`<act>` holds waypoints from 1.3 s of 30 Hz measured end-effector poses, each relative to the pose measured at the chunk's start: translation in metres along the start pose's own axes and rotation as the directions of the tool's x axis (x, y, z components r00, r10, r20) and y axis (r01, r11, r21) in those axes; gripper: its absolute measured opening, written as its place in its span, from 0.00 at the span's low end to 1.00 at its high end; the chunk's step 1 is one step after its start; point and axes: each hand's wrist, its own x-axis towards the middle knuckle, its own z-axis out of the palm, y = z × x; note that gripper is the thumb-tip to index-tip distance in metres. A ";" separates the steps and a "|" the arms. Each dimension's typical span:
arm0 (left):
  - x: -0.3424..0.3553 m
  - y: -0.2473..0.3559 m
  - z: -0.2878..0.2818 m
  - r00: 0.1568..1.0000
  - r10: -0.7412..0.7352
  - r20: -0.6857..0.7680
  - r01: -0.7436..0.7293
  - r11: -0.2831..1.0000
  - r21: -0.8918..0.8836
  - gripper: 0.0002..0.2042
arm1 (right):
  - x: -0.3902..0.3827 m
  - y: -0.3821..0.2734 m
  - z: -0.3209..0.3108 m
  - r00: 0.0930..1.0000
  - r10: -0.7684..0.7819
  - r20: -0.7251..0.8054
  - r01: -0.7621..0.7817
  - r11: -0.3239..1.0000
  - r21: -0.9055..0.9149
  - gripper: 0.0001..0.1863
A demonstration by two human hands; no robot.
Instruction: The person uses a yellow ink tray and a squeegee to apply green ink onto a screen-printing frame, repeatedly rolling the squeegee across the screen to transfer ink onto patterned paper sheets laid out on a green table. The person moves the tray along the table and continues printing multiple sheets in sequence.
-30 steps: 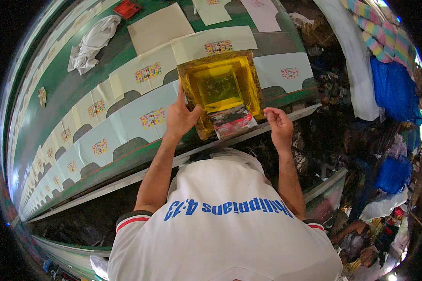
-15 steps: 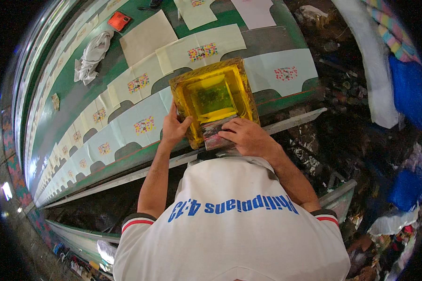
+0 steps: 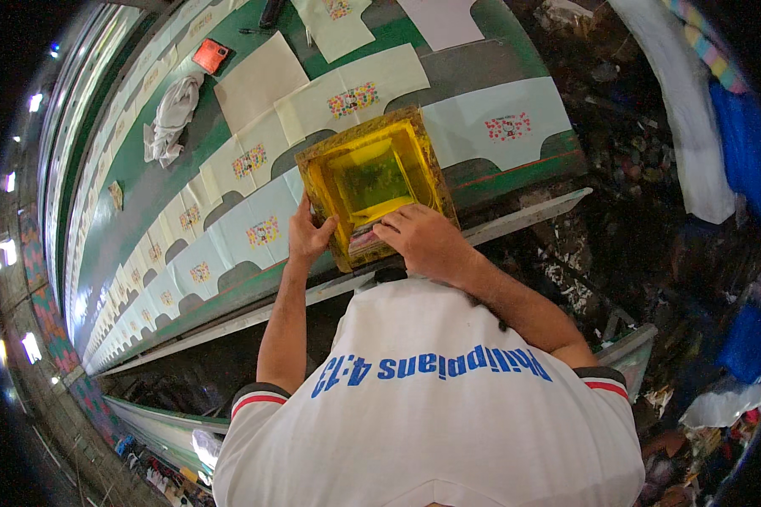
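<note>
A screen-printing frame (image 3: 438,162) with yellow mesh is tilted over the near edge of the long table, in front of my chest. My left hand (image 3: 311,237) grips its left side, the thumb on the near side and the fingers partly hidden behind. At the frame's near end my right hand (image 3: 427,241) is closed on a squeegee (image 3: 365,240), stained pink and grey, which lies inside the frame. Most of the squeegee is covered by my fingers. Pale fabric pieces (image 3: 490,106) with small colourful prints lie in rows on the table, beside and beyond the frame.
The green table (image 3: 524,51) stretches far to the left. On it lie a crumpled white cloth (image 3: 173,118), an orange-red phone-like object (image 3: 210,56) and a plain beige sheet (image 3: 262,80). A metal rail (image 3: 533,215) runs along its near edge. White and blue cloths (image 3: 748,160) hang at right.
My right hand has shifted left with the squeegee, which now sits lower inside the frame and shows less. My left hand keeps its grip. The whole view has turned slightly.
</note>
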 end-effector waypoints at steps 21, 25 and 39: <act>-0.005 0.018 -0.004 0.996 0.080 0.035 -0.086 0.969 0.233 0.53 | 0.083 0.044 0.009 0.966 0.183 -0.181 -0.182 0.983 0.020 0.17; -0.003 0.015 -0.007 0.996 0.047 0.070 -0.061 0.976 0.208 0.54 | 0.105 0.039 -0.025 0.964 0.263 -0.024 -0.261 0.963 0.068 0.20; -0.003 0.020 -0.008 0.997 -0.009 0.083 -0.013 0.965 0.261 0.55 | 0.058 0.002 0.007 0.946 0.324 -0.017 -0.320 0.941 0.106 0.28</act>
